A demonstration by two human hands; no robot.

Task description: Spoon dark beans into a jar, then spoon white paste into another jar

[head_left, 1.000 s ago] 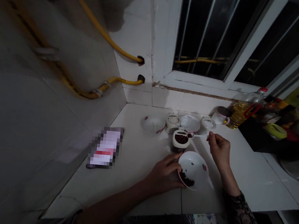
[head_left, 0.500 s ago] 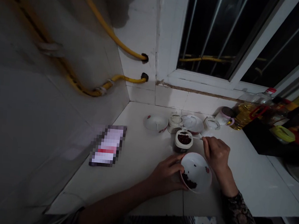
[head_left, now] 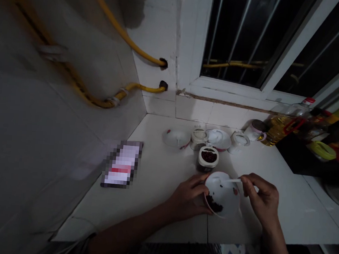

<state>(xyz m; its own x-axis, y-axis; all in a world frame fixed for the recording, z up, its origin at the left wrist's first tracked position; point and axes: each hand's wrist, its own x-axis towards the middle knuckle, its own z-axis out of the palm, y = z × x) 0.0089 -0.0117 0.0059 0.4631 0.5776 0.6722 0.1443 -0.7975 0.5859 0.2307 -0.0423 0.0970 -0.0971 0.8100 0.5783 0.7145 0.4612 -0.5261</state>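
My left hand (head_left: 191,196) grips the left rim of a white bowl (head_left: 228,203), which is tilted. Small dark pieces (head_left: 214,205) lie in the bowl's lower left. Between the fingers of my right hand (head_left: 261,194) is the handle of a white spoon (head_left: 231,180), its head over the upper part of the bowl. Just behind the bowl stands an open jar (head_left: 208,158) filled with dark reddish pieces. Whether the spoon carries anything is too unclear to tell.
Behind the jar are a shallow bowl (head_left: 176,138), a container of white stuff (head_left: 198,137), a plate (head_left: 223,141) and another white container (head_left: 239,141). A phone (head_left: 122,164) lies at the left. An oil bottle (head_left: 282,123) stands at the back right beside a mug (head_left: 256,130).
My right hand has come from beside the open jar toward me and to the right, bringing the spoon over the bowl. My left hand and the bowl have hardly moved.
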